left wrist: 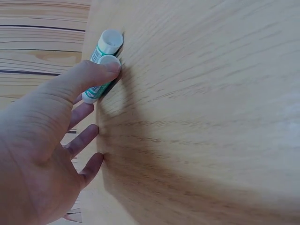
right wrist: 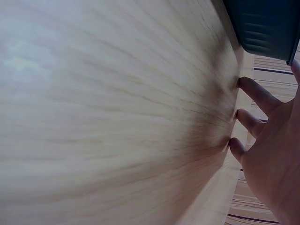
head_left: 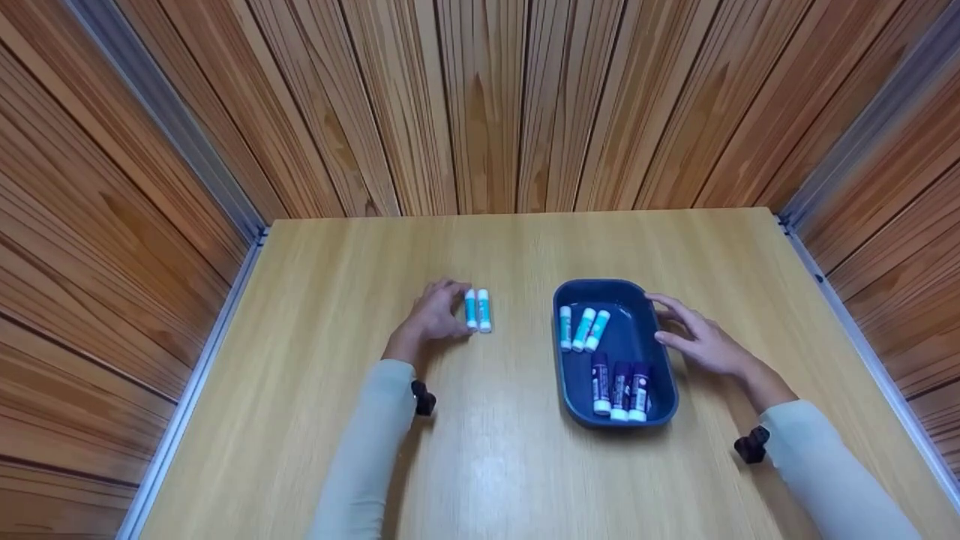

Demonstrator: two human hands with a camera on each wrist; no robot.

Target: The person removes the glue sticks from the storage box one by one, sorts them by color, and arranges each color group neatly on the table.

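My left hand (head_left: pixel 437 311) pinches a white and teal glue stick (head_left: pixel 470 309) lengthwise, index finger at its far end and thumb at its near end. A second glue stick (head_left: pixel 484 310) of the same kind lies right beside it on the table. In the left wrist view the thumb (left wrist: pixel 96 74) presses the white end of the held stick (left wrist: pixel 93 91), and the other fingers spread toward the wood. On the right, my right hand (head_left: pixel 701 337) rests with loosely spread fingers at the side of a dark blue tray (head_left: pixel 562 382); its fingertips touch the tabletop in the right wrist view.
Inside the tray, three white and teal glue sticks (head_left: pixel 583 330) lie at the far left, and three purple glue sticks (head_left: pixel 620 390) with white ends lie at the near end. Wood-panelled walls (head_left: pixel 480 105) with metal corner posts enclose the table (head_left: pixel 480 450) at the back and sides.
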